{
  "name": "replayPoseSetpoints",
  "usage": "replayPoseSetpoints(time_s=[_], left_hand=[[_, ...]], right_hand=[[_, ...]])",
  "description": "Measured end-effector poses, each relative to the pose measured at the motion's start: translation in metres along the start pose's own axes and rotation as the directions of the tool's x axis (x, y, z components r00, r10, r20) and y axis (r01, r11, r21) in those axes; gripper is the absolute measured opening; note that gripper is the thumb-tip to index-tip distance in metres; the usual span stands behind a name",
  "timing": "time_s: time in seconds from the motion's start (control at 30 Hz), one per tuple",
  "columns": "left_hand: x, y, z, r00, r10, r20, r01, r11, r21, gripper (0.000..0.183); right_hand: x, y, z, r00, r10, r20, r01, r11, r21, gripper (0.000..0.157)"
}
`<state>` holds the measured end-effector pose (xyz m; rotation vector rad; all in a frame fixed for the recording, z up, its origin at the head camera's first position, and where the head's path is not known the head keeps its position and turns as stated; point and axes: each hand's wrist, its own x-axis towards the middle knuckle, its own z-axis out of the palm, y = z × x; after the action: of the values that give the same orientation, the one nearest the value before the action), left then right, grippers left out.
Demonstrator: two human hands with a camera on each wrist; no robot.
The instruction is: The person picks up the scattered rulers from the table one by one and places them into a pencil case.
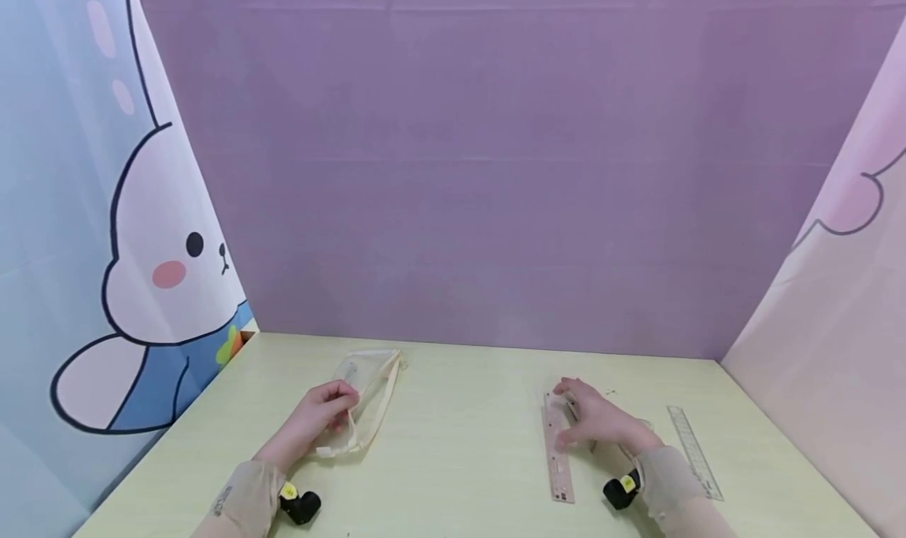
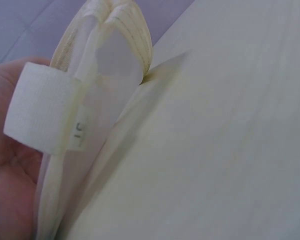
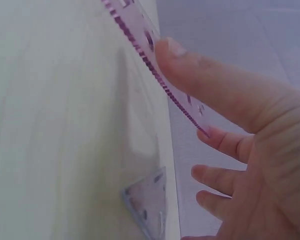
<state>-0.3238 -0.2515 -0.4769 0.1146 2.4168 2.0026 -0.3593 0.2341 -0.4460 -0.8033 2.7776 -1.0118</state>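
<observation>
On the left of the table, my left hand (image 1: pixel 327 412) grips the edge of a see-through pouch (image 1: pixel 370 420) with cream trim. The left wrist view shows the pouch standing partly upright, with a white fabric tab (image 2: pixel 42 107) on its side. On the right, my right hand (image 1: pixel 602 421) pinches a pink ruler (image 1: pixel 557 463) between thumb and index finger. Its wavy edge faces the camera in the right wrist view, and the other fingers are spread apart. Beneath that hand lies a clear flat piece with a pointed corner (image 3: pixel 149 202), mostly hidden in the head view.
A clear ruler (image 1: pixel 694 450) lies to the right of my right forearm. Small dark specks (image 1: pixel 611 392) show on the table behind the right hand. A purple backdrop (image 1: pixel 481 168) rises at the table's far edge, with printed curtains at both sides.
</observation>
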Motion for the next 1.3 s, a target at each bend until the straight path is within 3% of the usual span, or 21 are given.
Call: replayPoseSetpoints(time_s=[0.1,0.4,0.57,0.83,1.13,1.3], left_hand=[[0.0004,-0.0007,-0.0002,1.0,-0.007,0.001,0.007,1.0,0.003,0.021],[0.0022,-0.004,-0.0023,0.999,0.02,0.028,-0.02,1.0,-0.011,0.027],[0.0017,-0.0031,-0.002,0.999,0.026,0.027,-0.025,0.999,-0.02,0.03],[0.0023,-0.005,-0.0018,1.0,0.021,0.021,-0.02,1.0,-0.015,0.028],[0.0026,-0.0057,-0.0023,1.0,0.011,0.019,-0.01,1.0,-0.016,0.022],[0.0025,-0.0052,-0.0021,1.0,0.013,0.022,-0.012,1.0,-0.009,0.027]], right_hand=[[-0.0009,-0.0029,-0.0029,1.0,0.0,-0.004,0.0,0.999,0.035,0.082],[-0.0006,-0.0031,-0.0051,0.991,0.113,-0.066,-0.106,0.99,0.094,0.072],[0.0006,-0.0044,-0.0056,0.992,0.098,-0.073,-0.086,0.984,0.157,0.07],[0.0021,-0.0047,-0.0034,0.999,0.043,0.02,-0.047,0.944,0.325,0.07],[0.0034,-0.0031,-0.0025,0.998,0.034,0.044,-0.049,0.899,0.435,0.068],[0.0052,-0.0021,-0.0018,0.999,0.043,0.025,-0.05,0.89,0.453,0.068]])
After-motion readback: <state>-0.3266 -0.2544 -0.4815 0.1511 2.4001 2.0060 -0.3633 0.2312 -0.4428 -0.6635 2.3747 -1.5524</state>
